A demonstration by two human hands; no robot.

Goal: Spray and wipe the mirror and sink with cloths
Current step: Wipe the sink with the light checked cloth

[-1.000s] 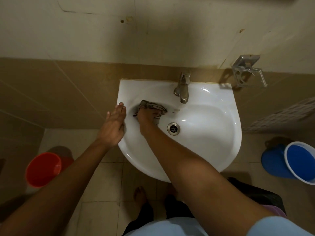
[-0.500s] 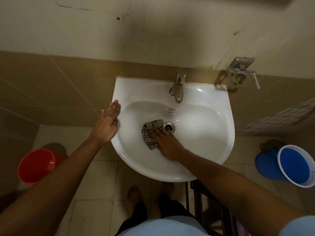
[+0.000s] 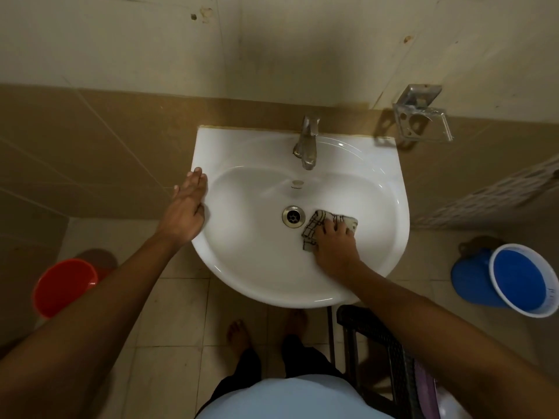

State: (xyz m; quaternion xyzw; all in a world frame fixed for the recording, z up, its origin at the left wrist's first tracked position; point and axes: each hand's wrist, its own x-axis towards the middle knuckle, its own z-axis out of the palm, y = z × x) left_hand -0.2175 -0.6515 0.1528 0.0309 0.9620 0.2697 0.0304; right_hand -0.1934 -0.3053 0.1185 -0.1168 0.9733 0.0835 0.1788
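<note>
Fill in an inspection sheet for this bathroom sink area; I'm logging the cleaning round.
Surface: white sink, drain uncovered.
Job's things: checked cloth in the basin, right of the drain; no spray bottle or mirror seen.
Clutter: nothing seen in the basin.
Hands: right hand presses the cloth; left hand rests flat on the left rim.
Cables: nothing seen.
Surroundings: tap, wall holder, red bucket, blue bucket.

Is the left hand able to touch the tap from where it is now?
Probably yes. The left hand rests flat on the sink rim, and nothing lies between it and the tap. The right hand and cloth are off to the other side.
</note>
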